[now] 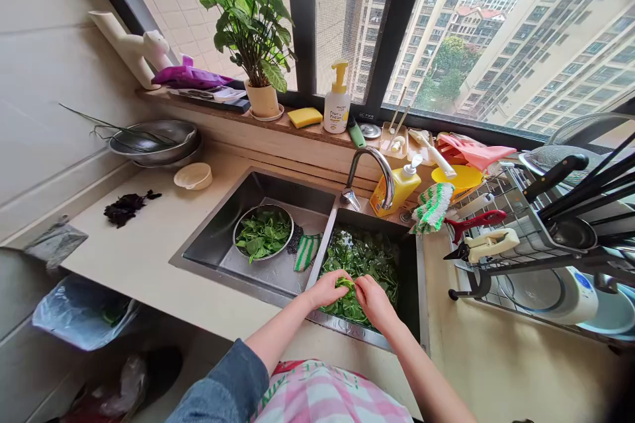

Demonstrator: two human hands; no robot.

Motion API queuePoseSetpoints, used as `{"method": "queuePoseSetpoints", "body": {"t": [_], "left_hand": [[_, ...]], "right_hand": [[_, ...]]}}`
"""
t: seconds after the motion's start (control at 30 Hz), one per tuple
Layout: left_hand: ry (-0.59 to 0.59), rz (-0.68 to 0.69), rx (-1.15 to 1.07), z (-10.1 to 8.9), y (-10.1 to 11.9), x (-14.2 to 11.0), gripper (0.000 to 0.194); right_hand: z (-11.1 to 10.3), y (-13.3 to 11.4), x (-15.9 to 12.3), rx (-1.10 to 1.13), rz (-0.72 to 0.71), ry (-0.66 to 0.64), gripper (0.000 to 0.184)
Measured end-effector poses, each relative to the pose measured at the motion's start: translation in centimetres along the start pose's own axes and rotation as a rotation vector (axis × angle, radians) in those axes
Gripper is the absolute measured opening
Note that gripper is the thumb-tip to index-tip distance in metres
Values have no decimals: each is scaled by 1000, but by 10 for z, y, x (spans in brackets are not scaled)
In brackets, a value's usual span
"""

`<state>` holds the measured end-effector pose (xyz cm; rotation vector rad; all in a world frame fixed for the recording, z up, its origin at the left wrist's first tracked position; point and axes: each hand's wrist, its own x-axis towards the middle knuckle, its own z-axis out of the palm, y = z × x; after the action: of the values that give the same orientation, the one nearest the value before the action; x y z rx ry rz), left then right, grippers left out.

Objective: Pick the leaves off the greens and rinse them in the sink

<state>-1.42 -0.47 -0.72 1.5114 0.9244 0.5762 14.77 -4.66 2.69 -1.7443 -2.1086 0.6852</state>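
My left hand (326,288) and my right hand (373,299) meet over the right sink basin (415,291), together pinching a small bunch of green leaves (344,283). The basin below them is full of wet leafy greens (364,261). In the left sink basin (213,238) stands a steel bowl (262,232) with more green leaves. A green striped cloth (306,251) lies beside that bowl. The curved tap (373,165) reaches over the divider between the basins.
A yellow dish soap bottle (399,186) stands behind the tap. A dish rack (540,238) with knives and scissors fills the right counter. On the left counter lie dark purple leaves (126,207), a small dish (193,176) and steel bowls (155,140). A bin bag (82,310) hangs at lower left.
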Motion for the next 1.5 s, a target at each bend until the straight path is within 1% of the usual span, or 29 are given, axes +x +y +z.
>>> {"method": "queuePoseSetpoints", "body": {"t": [0.1,0.2,0.27,0.33,0.4,0.43,0.47,0.5,0.53,0.57,0.63,0.7,0.77,0.83,0.9,0.97,1.07,1.13,1.17,1.27,1.4,1.5], "left_hand": [[5,-60,69,7,-5,0,16],[47,-98,186,14,-5,0,14],[90,-97,266,18,-3,-1,14],[77,-50,321,21,-3,-3,11],[51,-22,322,22,-4,-5,9],[59,-42,295,22,-6,-6,10],[81,-83,248,20,-7,-7,13],[107,-130,180,17,-9,-8,17],[131,-165,99,14,-10,-8,20],[147,-178,21,9,-11,-9,22],[179,-153,-99,0,-10,-10,23],[223,-134,-186,-7,-8,-12,22],[256,-148,-280,-11,-4,-15,23],[275,-193,-389,-14,-1,-19,27],[294,-238,-472,-18,1,-23,31],[311,-265,-524,-22,1,-27,33],[339,-315,-621,-29,0,-30,37],[358,-362,-734,-30,-3,-29,41],[368,-379,-791,-29,-4,-28,42],[369,-393,-899,-24,-7,-24,43],[311,-354,-928,-20,-9,-22,36],[319,-359,-916,-21,-7,-21,31]], "right_hand": [[14,2,-6,-15,16,67,21],[34,4,-9,114,98,199,23],[47,7,-7,292,244,296,21],[56,15,-2,556,467,381,20],[61,29,3,859,665,425,24],[62,38,6,985,718,424,27],[62,48,8,1069,739,406,30],[61,59,10,1093,734,374,33],[60,71,12,1037,711,327,35],[59,81,15,922,685,276,35],[59,100,23,640,638,188,33],[64,110,34,447,582,121,30],[74,113,47,370,526,66,24],[85,112,57,283,471,-6,17],[92,110,65,190,445,-64,18],[91,114,69,98,450,-84,21],[78,127,68,-36,510,-69,26],[69,136,63,-107,550,-84,28],[67,138,59,-133,559,-106,26],[71,137,51,-181,570,-169,17],[82,130,52,-180,604,-191,19],[82,130,57,-155,627,-193,21]]}}
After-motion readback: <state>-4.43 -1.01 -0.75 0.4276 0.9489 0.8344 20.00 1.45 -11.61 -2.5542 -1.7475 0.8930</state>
